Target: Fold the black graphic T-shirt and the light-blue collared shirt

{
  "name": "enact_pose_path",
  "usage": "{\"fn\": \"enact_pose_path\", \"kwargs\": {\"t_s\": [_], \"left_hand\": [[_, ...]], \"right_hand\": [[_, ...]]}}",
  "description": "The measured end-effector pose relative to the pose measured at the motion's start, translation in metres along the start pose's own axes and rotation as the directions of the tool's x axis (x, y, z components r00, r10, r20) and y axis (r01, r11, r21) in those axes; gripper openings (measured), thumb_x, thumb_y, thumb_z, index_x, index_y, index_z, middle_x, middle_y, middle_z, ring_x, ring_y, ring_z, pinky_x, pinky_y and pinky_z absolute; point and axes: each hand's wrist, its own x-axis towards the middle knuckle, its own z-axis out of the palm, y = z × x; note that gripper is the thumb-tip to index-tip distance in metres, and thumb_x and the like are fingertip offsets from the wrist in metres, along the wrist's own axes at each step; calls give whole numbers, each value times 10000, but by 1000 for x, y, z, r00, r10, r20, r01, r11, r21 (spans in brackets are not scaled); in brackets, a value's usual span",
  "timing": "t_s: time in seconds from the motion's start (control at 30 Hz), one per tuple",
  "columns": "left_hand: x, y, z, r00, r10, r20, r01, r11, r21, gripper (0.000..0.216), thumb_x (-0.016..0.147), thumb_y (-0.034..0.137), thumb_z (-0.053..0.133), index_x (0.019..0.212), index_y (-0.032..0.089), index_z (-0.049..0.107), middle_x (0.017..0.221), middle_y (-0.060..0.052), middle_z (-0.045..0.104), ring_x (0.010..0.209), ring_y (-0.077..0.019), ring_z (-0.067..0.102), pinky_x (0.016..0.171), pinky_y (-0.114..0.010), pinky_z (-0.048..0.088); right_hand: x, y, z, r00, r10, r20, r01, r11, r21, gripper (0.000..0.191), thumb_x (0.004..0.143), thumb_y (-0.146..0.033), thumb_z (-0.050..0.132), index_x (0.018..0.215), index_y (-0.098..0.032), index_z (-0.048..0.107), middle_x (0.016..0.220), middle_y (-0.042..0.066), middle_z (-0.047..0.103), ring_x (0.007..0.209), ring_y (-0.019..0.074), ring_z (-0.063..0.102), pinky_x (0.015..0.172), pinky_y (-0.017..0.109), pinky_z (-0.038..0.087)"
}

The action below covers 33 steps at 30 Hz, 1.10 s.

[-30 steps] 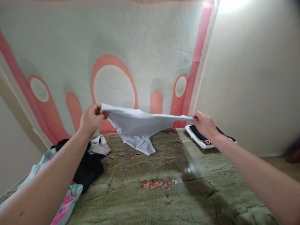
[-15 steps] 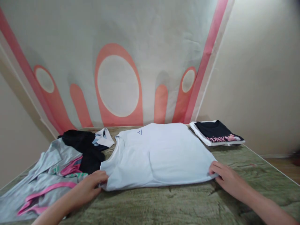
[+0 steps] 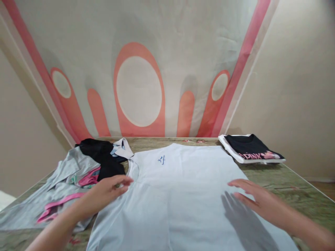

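Note:
A white T-shirt with a small dark logo lies spread on the table, its neck opening toward the left and its near part running out of the bottom of the view. Over the shirt's left edge, near the neckline, is my left hand, thumb and fingers apart with nothing between them. My right hand hovers above the shirt's right side, open and empty, and casts a shadow on the cloth.
Left of the shirt is a loose heap of clothes in grey, pink and black, with a white collar at its back. A folded stack with a black printed shirt on top sits back right. The wooden-patterned table meets a wall behind.
Both hands have let go of the shirt's near edge and risen. The shirt, folded back before, now extends toward me past the bottom of the view. The camera view has shifted slightly.

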Motion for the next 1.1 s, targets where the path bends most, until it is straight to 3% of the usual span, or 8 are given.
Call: {"fn": "enact_pose_path", "kwargs": {"t_s": [0.13, 0.3, 0.43, 0.53, 0.67, 0.77, 0.9, 1.1], "left_hand": [[26, 39, 43, 946, 298, 124, -299, 954, -14, 604, 926, 542, 412, 1485, 337, 305, 1550, 2, 308, 1433, -263, 252, 1163, -444, 219], [-6, 38, 89, 953, 279, 121, -290, 952, 95, 593, 947, 533, 390, 1488, 440, 167, 1571, 34, 203, 1457, -273, 147, 1165, -572, 64], [-11, 31, 56, 922, 316, 225, -332, 943, 35, 639, 856, 568, 551, 1433, 501, 284, 1538, 54, 301, 1413, -259, 297, 1144, -478, 261], [32, 29, 11, 853, 329, 406, -306, 944, -124, 436, 822, 533, 620, 1253, 480, 572, 1365, 80, 567, 1246, -208, 544, 1059, -312, 394], [128, 36, -11, 989, 125, 83, -119, 991, -68, 357, 878, 391, 604, 1196, 235, 648, 1278, -40, 636, 1215, -241, 544, 1042, -329, 399], [181, 42, 9, 999, 36, -41, -37, 999, -32, 330, 951, 340, 520, 1225, 166, 579, 1257, -96, 594, 1113, -248, 582, 939, -428, 484], [199, 35, 46, 994, 3, -110, -4, 1000, -3, 290, 901, 356, 585, 1119, 172, 635, 1170, -104, 631, 1070, -260, 597, 901, -408, 483], [199, 11, 68, 991, 25, -129, -28, 999, -21, 245, 764, 326, 661, 973, 204, 699, 1010, -55, 722, 948, -232, 648, 786, -277, 460]], "right_hand": [[28, -14, 42, 984, -175, -32, 170, 979, -112, 587, 906, -480, 486, 1463, -419, 312, 1551, -11, 295, 1415, 283, 285, 1143, 524, 292], [10, -9, 67, 979, -181, 92, 197, 958, -207, 577, 945, -461, 426, 1483, -444, 218, 1559, -41, 245, 1435, 278, 227, 1158, 595, 174], [10, -3, 38, 966, -190, 178, 217, 964, -153, 556, 891, -441, 525, 1429, -428, 384, 1523, -31, 337, 1388, 282, 342, 1132, 505, 307], [42, -14, 11, 952, -167, 257, 201, 973, -115, 412, 866, -438, 554, 1266, -357, 611, 1373, 25, 557, 1222, 295, 550, 1012, 418, 456], [119, -50, 10, 942, -229, 244, 259, 961, -101, 340, 877, -433, 528, 1124, -272, 695, 1119, 61, 713, 1002, 269, 661, 897, 380, 498], [180, -75, 35, 961, -274, 26, 275, 952, -135, 353, 841, -350, 586, 1165, -227, 655, 1205, 81, 664, 1092, 255, 605, 959, 356, 443], [235, -86, 76, 970, -209, -124, 188, 968, -166, 460, 892, -326, 525, 1327, -176, 502, 1386, 134, 512, 1257, 266, 473, 1020, 390, 369], [252, -74, 113, 964, -136, -228, 100, 982, -160, 494, 914, -370, 493, 1361, -165, 443, 1404, 149, 492, 1339, 291, 368, 1086, 470, 236]]}}
